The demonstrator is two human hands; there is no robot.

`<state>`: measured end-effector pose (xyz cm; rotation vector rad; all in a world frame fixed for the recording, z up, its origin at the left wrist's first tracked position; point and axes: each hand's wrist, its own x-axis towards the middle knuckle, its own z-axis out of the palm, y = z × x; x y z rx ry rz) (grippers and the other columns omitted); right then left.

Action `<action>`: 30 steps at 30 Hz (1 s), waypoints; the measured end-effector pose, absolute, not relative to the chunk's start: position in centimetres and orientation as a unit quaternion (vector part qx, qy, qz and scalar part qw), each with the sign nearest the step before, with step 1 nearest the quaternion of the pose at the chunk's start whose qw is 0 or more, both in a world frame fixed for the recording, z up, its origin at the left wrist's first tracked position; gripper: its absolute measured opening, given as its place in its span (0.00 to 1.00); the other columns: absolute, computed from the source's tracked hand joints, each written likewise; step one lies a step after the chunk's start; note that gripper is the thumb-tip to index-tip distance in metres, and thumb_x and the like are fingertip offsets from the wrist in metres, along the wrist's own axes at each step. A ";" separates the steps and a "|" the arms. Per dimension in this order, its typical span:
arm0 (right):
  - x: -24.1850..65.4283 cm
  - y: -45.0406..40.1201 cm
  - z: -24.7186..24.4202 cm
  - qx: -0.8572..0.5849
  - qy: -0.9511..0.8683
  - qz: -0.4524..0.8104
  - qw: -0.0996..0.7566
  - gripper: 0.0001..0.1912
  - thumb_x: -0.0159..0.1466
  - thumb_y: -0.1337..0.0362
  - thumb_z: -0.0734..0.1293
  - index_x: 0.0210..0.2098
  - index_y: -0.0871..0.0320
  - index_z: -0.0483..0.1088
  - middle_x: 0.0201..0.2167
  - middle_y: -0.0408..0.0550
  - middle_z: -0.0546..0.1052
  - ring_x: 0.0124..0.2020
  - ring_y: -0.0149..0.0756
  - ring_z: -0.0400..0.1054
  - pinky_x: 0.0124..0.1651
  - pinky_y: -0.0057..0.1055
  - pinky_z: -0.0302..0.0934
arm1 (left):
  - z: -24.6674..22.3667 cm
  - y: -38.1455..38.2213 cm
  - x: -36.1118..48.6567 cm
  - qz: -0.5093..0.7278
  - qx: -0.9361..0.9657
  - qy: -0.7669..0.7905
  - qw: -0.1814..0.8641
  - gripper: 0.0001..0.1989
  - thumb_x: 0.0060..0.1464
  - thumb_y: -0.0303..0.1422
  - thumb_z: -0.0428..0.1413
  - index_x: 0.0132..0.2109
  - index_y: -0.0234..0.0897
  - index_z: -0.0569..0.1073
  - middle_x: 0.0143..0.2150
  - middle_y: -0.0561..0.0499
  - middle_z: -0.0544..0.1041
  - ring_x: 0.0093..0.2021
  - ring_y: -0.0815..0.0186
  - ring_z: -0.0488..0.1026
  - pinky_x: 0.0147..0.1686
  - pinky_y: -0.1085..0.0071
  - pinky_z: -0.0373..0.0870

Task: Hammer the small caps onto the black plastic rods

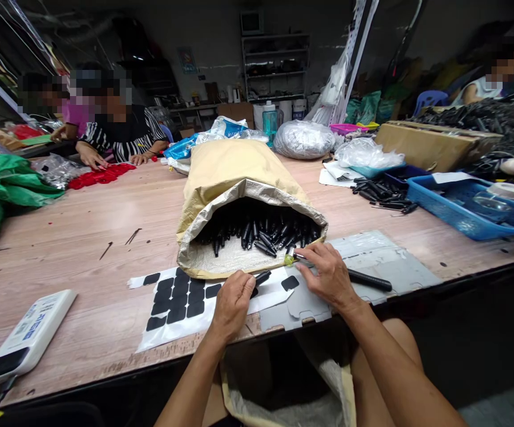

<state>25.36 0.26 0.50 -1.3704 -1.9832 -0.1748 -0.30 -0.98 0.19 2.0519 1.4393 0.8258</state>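
Open sack (351,394) at the lap, black part (263,277) in the left hand (234,299).
The part's long axis slants up rightward over the wooden desk (92,284), its free end toward the right hand (330,274); dim shelves (277,54) stand behind. It juts from the left hand's closed pinch, just right of that hand; the right hand pinches a small silvery piece (298,255).

Workshop floor, hands-on assembly in full view

A long wood-grain worktable (118,237) here — a yellow woven sack (243,160) spilling slim black plastic parts (265,234), a blue plastic tray (474,204), metal shelving (277,74) behind, people working alongside!
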 end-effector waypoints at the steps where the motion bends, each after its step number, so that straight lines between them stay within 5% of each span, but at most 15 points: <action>1: 24.8 0.1 0.9 -0.505 -0.783 -0.050 0.359 0.16 0.64 0.62 0.69 0.52 0.51 0.74 0.42 0.49 0.76 0.45 0.42 0.65 0.49 0.39 0.58 | 0.2 -1.0 -0.3 0.301 0.756 0.526 0.247 0.19 0.70 0.40 0.42 0.31 0.40 0.67 0.33 0.51 0.70 0.38 0.62 0.68 0.39 0.66 0.62; 8: 21.2 0.2 2.2 -0.409 -0.868 0.002 0.282 0.09 0.66 0.56 0.70 0.43 0.54 0.76 0.35 0.46 0.76 0.41 0.39 0.63 0.47 0.38 0.53 | 0.2 -1.1 -0.5 0.290 0.778 0.505 0.236 0.20 0.71 0.40 0.41 0.32 0.40 0.68 0.34 0.50 0.71 0.39 0.61 0.68 0.41 0.65 0.63; 18: 20.1 0.2 1.2 -0.397 -0.873 0.005 0.282 0.07 0.67 0.64 0.66 0.32 0.57 0.71 0.32 0.46 0.73 0.38 0.38 0.59 0.43 0.37 0.50 | -0.4 -0.6 -0.6 0.276 0.798 0.493 0.209 0.21 0.71 0.39 0.40 0.31 0.40 0.67 0.33 0.50 0.71 0.38 0.61 0.67 0.41 0.64 0.62; 30: 21.1 0.1 2.2 -0.397 -0.857 0.114 0.309 0.05 0.65 0.62 0.70 0.40 0.55 0.75 0.34 0.44 0.75 0.39 0.37 0.63 0.46 0.36 0.53 | 0.1 -0.9 -0.6 0.278 0.788 0.494 0.241 0.21 0.71 0.39 0.41 0.30 0.40 0.68 0.33 0.51 0.71 0.38 0.61 0.66 0.41 0.64 0.62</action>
